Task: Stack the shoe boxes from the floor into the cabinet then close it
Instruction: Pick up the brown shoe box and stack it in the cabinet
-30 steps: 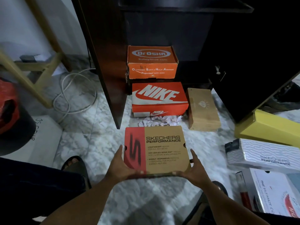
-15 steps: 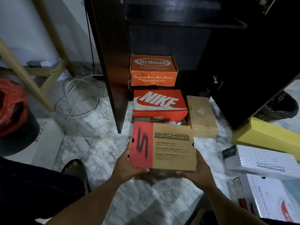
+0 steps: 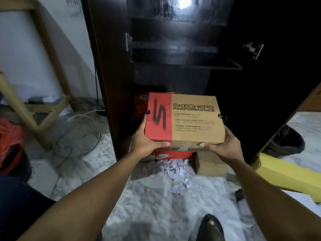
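I hold a brown and red Skechers shoe box [image 3: 191, 119] in the air in front of the open dark cabinet [image 3: 107, 66]. My left hand [image 3: 145, 140] grips its left near corner and my right hand [image 3: 224, 145] its right near corner. Behind the box, low in the cabinet, an orange box [image 3: 139, 105] is mostly hidden. Below it a red Nike box [image 3: 166, 156] shows only its front edge. A plain brown box [image 3: 212, 164] lies on the floor under my right hand. A yellow box [image 3: 284, 174] lies at the right.
The cabinet's right door [image 3: 278, 66] stands open, with empty shelves [image 3: 173, 61] above. Crumpled white paper [image 3: 173, 171] lies on the marble floor. A wooden frame [image 3: 43, 105], a coiled white cable [image 3: 78, 134] and a red bag [image 3: 10, 141] are at the left. My foot [image 3: 210, 226] is at the bottom.
Both hands have lifted the Skechers box off the floor and carried it forward toward the cabinet. It now covers the orange and Nike boxes. My view has tilted up.
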Action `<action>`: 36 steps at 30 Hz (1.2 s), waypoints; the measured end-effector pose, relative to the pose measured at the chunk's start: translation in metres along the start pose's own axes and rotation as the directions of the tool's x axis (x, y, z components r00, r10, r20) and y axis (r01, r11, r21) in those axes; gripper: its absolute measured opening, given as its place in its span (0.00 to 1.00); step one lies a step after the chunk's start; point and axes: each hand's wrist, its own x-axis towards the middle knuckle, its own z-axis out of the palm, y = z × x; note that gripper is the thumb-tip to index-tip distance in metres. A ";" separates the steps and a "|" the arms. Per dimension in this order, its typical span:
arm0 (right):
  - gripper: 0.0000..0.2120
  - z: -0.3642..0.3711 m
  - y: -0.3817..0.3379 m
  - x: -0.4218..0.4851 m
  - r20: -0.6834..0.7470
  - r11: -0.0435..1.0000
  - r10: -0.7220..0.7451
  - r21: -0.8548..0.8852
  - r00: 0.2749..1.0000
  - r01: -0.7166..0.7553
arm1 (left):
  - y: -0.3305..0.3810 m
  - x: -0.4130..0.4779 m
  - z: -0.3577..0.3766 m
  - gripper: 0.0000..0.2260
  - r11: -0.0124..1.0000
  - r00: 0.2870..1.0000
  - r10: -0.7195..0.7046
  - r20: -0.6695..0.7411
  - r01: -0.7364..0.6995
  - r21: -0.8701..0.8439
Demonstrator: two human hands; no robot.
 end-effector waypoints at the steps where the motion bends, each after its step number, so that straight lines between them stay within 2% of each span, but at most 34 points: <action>1: 0.43 0.006 0.005 0.019 0.000 1.000 0.009 0.012 1.000 -0.009 | -0.001 0.018 0.002 0.64 1.000 1.000 0.004 -0.005 -0.004 -0.005; 7: 0.38 0.068 0.049 0.136 0.051 0.996 -0.004 0.094 0.999 -0.001 | -0.043 0.134 0.024 0.51 0.999 0.998 0.013 -0.065 -0.016 -0.050; 11: 0.40 0.115 0.073 0.213 0.059 0.995 -0.019 0.103 0.998 0.013 | -0.082 0.203 0.026 0.53 0.996 0.985 -0.006 -0.173 -0.009 -0.086; 14: 0.38 0.147 0.080 0.251 0.028 0.990 -0.018 0.140 0.999 0.014 | -0.107 0.237 0.029 0.43 0.998 0.967 0.013 -0.255 -0.029 -0.060; 16: 0.38 0.164 0.082 0.264 -0.026 0.988 0.027 0.155 0.999 -0.022 | -0.114 0.253 0.034 0.39 0.997 0.930 -0.024 -0.366 -0.004 -0.077; 18: 0.37 0.180 0.084 0.272 -0.106 0.981 0.049 0.193 0.993 -0.028 | -0.116 0.262 0.041 0.40 0.998 0.884 -0.036 -0.466 0.009 -0.061; 22: 0.29 0.208 0.082 0.282 -0.274 0.977 0.045 0.214 0.961 0.015 | -0.119 0.278 0.058 0.37 0.999 0.750 -0.014 -0.661 -0.016 -0.039; 25: 0.22 0.230 0.082 0.290 -0.287 0.992 -0.015 0.114 0.958 0.050 | -0.118 0.292 0.066 0.34 0.995 0.691 -0.087 -0.718 0.032 -0.090; 27: 0.23 0.240 0.087 0.296 -0.258 0.993 -0.033 0.101 0.966 0.061 | -0.117 0.303 0.070 0.32 0.993 0.668 -0.115 -0.735 0.091 -0.072; 29: 0.26 0.247 0.090 0.304 -0.197 0.992 -0.037 0.114 0.980 0.060 | -0.116 0.313 0.070 0.32 0.994 0.682 -0.108 -0.723 0.083 -0.070; 33: 0.33 0.253 0.089 0.332 0.051 0.994 -0.037 0.102 0.998 0.032 | -0.119 0.336 0.056 0.37 0.986 0.813 -0.148 -0.564 0.165 -0.020; 36: 0.32 0.252 0.093 0.349 0.155 0.984 -0.003 0.174 0.988 -0.025 | -0.128 0.348 0.051 0.37 0.982 0.861 -0.173 -0.479 0.190 -0.012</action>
